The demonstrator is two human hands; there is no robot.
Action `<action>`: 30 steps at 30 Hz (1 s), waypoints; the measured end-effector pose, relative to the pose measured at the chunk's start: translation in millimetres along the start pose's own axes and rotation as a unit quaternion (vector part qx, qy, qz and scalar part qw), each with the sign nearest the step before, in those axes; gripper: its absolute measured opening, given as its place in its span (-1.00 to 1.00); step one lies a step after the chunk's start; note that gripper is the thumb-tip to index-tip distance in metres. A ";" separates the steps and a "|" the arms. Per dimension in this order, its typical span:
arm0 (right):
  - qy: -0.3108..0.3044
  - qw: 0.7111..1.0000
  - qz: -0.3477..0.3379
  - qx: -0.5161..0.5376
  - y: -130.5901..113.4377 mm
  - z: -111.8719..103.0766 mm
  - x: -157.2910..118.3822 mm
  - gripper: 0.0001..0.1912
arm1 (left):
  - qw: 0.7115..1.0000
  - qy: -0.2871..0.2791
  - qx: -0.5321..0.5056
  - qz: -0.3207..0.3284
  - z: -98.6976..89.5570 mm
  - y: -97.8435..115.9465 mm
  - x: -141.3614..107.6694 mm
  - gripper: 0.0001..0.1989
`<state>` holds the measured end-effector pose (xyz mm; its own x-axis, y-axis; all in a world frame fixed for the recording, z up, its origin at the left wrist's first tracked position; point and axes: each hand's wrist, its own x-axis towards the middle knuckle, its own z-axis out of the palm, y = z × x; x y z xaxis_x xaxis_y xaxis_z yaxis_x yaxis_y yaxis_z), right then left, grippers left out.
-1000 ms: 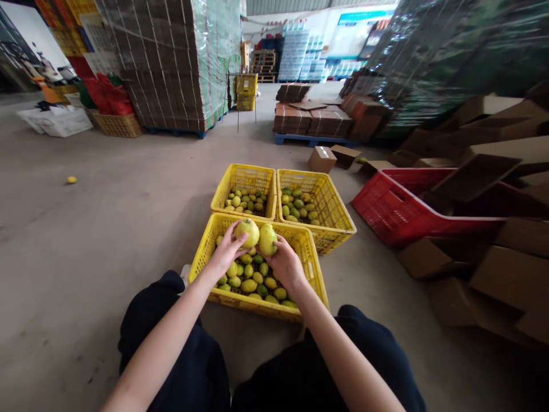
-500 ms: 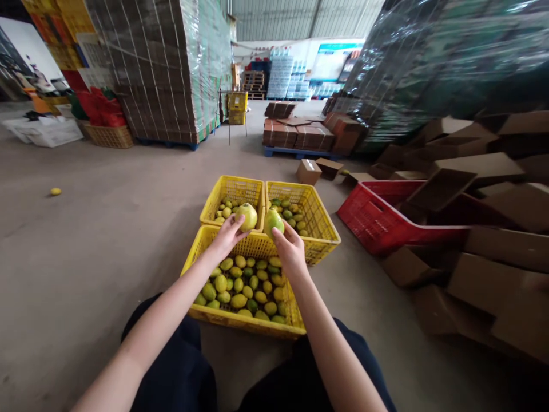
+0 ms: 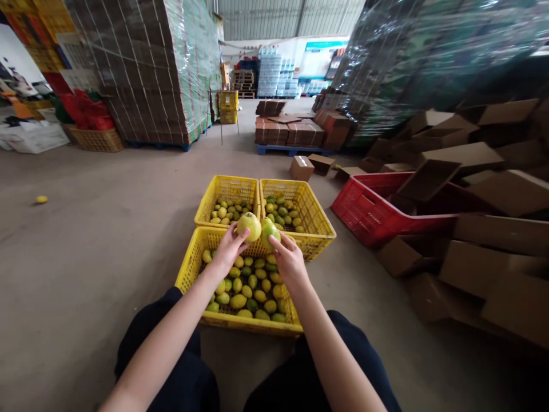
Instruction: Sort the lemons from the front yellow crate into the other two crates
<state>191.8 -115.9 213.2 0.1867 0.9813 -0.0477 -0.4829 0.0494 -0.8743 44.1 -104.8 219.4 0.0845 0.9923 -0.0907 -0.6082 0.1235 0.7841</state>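
Lemon (image 3: pixel 42 199), single, lies on the floor at far left, well apart from the crates. Left forearm (image 3: pixel 167 343) slants up from the bottom edge, passing above the dark-clothed left thigh (image 3: pixel 141 335) and reaching over the front yellow crate (image 3: pixel 253 325), which holds many yellow and green fruits in a loose layer. Rear left yellow crate (image 3: pixel 235 180) stands just behind, with similar fruits on its bottom. Left hand (image 3: pixel 229 250) closed around a large yellow fruit (image 3: pixel 249 227): wrist roughly in line with forearm, thumb on the near face, fingers curled beneath; fruit raised over the rear part of the front crate. Immediately right, a greener fruit (image 3: pixel 269 232), narrow end up, held at matching height; contact between the two pieces is hard to judge at this angle. Right hand (image 3: pixel 290 260) grips it from the right, thumb laid across the near side, palm turned inward. Right forearm (image 3: pixel 328 332) runs down to the lower right, mirroring the left. Rear right yellow crate (image 3: pixel 325 222) lies beyond that hand, also part-filled. Farther right: red crate (image 3: pixel 358 210), then a heap of cardboard boxes (image 3: pixel 480 266).
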 end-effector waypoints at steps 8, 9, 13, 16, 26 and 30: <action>0.015 0.999 -0.034 0.004 -10.4 -3.1 -9.3 -0.54 | 0.999 -0.024 0.021 -0.035 3.5 7.7 -6.0 -0.55; 0.016 0.999 -0.034 0.001 -11.6 -3.2 -9.5 -0.54 | 0.999 -0.021 0.021 -0.035 4.3 7.0 -6.2 -0.56; 0.031 0.999 -0.029 -0.022 -12.3 -5.1 -8.9 -0.51 | 0.999 -0.027 0.020 -0.025 4.9 8.2 -5.8 -0.62; 0.020 1.000 -0.006 -0.011 -11.0 -8.1 -7.7 -0.57 | 0.998 -0.039 0.016 -0.041 3.2 13.4 -4.9 -0.68; -0.062 0.996 0.043 0.049 -19.9 -5.3 -10.8 -0.56 | 0.995 0.021 -0.028 -0.092 3.2 19.4 -1.9 -0.57; -0.057 0.998 0.036 0.017 -15.4 -1.4 -14.9 -0.54 | 0.995 0.018 0.012 -0.100 2.6 12.8 -1.7 -0.46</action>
<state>197.6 -131.6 226.7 0.0538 0.9971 -0.0533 -0.5209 -0.0176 -0.8535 38.2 -104.9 231.1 0.1737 0.9478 -0.2673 -0.5634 0.3182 0.7624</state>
